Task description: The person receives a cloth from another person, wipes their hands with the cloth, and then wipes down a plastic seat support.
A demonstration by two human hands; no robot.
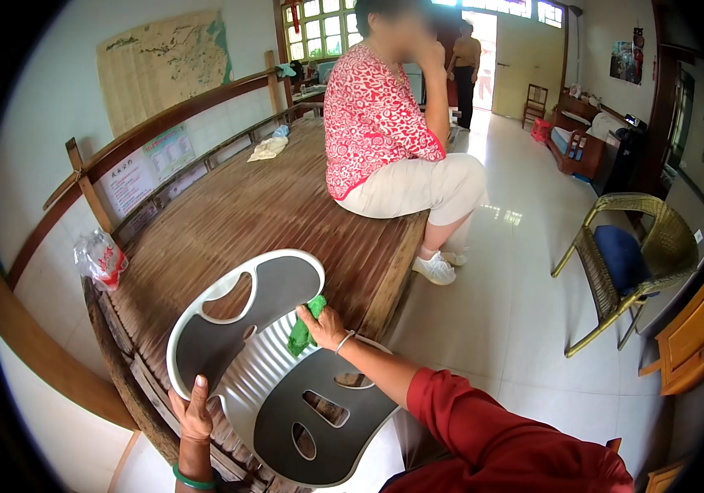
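A curved white plastic seat-like shell [263, 361] stands tilted at the near end of the slatted bamboo bed. It has grey panels with cut-out holes and a ribbed middle. My left hand [194, 413] grips its lower left rim, thumb on the near side and the other fingers mostly hidden. A green bracelet circles that wrist. In my right hand [327, 327] a crumpled green cloth [301, 330] is pressed against the shell near the ribs and the edge of the upper grey panel. My right forearm crosses over the lower panel.
A person [385, 123] in a red-and-white patterned top sits on the bamboo bed [228, 205]; another stands farther back. A plastic bag [101, 259] lies at the bed's left corner. To the right are a woven armchair [627, 255] with a blue cushion and a wooden cabinet piece [697, 333].
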